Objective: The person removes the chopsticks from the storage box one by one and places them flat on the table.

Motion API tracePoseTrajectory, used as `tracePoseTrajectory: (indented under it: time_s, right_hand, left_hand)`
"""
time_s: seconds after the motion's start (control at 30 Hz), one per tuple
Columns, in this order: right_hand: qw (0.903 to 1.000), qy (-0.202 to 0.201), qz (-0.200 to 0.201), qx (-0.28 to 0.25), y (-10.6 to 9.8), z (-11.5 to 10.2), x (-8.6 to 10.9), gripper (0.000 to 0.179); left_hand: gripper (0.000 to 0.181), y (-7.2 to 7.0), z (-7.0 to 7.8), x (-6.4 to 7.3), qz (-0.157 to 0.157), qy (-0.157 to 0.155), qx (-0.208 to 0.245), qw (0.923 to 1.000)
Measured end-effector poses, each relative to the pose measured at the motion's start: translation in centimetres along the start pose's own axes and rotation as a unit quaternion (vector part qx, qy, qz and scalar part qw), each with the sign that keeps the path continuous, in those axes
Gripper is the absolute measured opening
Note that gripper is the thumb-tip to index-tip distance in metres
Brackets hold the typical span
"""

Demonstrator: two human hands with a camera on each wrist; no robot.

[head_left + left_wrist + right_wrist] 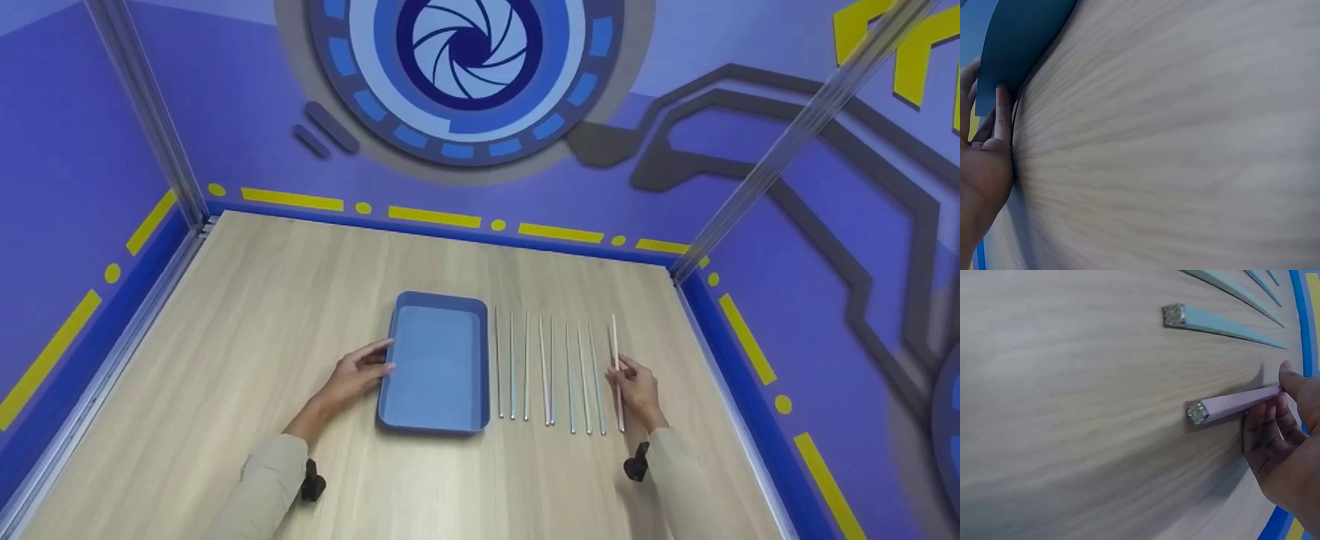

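Note:
My left hand [358, 373] is at the left side of a blue rectangular tray [383, 405], pinching its wall near the rim. In the left wrist view, one finger [1003, 115] lies against the tray's outer wall [1022, 39]. Over on the right, my right hand [636, 386] pinches a pink chopstick [616, 341] between thumb and fingers. The chopstick's glittery silver end [1198, 413] points toward the wrist, close to the tabletop. Several pastel chopsticks [553, 367] lie in a spaced row between the tray and my right hand; a light blue chopstick [1224, 325] is nearest to it.
The wooden tabletop [247, 330] lies under everything. Purple-blue panels [225, 112] with yellow dashes stand at the back and sides, joined by metal posts [150, 112] at the corners. The tray's floor [435, 367] shows bare blue.

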State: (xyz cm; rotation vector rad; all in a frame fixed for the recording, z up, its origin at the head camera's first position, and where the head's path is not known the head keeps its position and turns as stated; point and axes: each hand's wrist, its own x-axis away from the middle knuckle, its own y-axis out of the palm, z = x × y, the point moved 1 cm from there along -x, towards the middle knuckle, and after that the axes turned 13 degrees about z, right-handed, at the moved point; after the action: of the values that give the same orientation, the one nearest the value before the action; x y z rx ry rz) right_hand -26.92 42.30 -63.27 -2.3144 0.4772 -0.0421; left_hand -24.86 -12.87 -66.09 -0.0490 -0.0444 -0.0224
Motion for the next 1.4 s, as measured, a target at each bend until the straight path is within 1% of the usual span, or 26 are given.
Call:
tracePoseTrajectory:
  time_s: [0.13, 0.27, 0.37, 0.6, 0.7, 0.83, 0.93, 1.03, 1.13, 1.2, 1.3, 1.4]
  right_hand:
    - [0.9992, -0.018, 0.006, 0.036, 0.5, 0.3, 0.0, 0.049]
    - [0.9963, -0.041, 0.008, 0.075, 0.8, 0.3, 0.0, 0.047]
    - [0.9946, -0.051, 0.009, 0.09, 0.9, 0.4, 0.1, 0.046]
    - [0.9927, -0.051, 0.028, 0.106, 1.1, 0.7, 0.3, 0.045]
    - [0.9914, -0.05, 0.031, 0.117, 1.2, 0.9, 0.3, 0.045]
    - [0.9916, -0.042, 0.032, 0.118, 1.4, 0.9, 0.2, 0.046]
    - [0.9927, -0.037, 0.028, 0.112, 1.3, 0.8, 0.0, 0.047]
    - [0.9947, -0.027, 0.016, 0.098, 0.9, 0.9, 0.0, 0.049]
    - [0.9979, -0.017, -0.01, 0.061, 0.3, 0.8, 0.1, 0.052]
    - [0.999, -0.002, -0.031, 0.031, -0.1, 0.8, 0.0, 0.054]
    - [0.9971, 0.029, -0.068, -0.017, -0.6, 0.7, -0.2, 0.058]
    - [0.9908, 0.067, -0.104, -0.055, -1.0, 0.8, -0.5, 0.06]
  left_hand:
    - [0.059, 0.0, -0.1, 0.1, 0.0, 0.003, -0.001, 1.0]
    - [0.059, 0.1, -0.1, 0.2, 0.001, 0.003, -0.005, 1.0]
    - [0.059, 0.1, 0.0, 0.1, 0.002, 0.003, -0.002, 1.0]
    - [0.059, 0.2, -0.1, 0.2, -0.002, 0.002, 0.005, 1.0]
    - [0.059, 0.2, -0.2, 0.2, -0.001, 0.004, 0.0, 1.0]
    - [0.058, 0.1, -0.1, 0.2, 0.002, 0.006, 0.004, 1.0]
    - [0.059, 0.1, 0.1, 0.1, 0.002, 0.007, 0.008, 0.9999]
    - [0.058, 0.2, 0.1, 0.1, -0.002, 0.009, 0.008, 0.9999]
    - [0.058, 0.2, 0.0, 0.2, -0.005, 0.008, 0.002, 1.0]
    - [0.059, 0.2, 0.0, 0.3, -0.005, 0.004, 0.001, 1.0]
    - [0.06, 0.1, 0.0, 0.2, -0.005, -0.001, 0.003, 1.0]
    - [0.062, 0.0, 0.1, 0.0, -0.005, -0.001, 0.01, 0.9999]
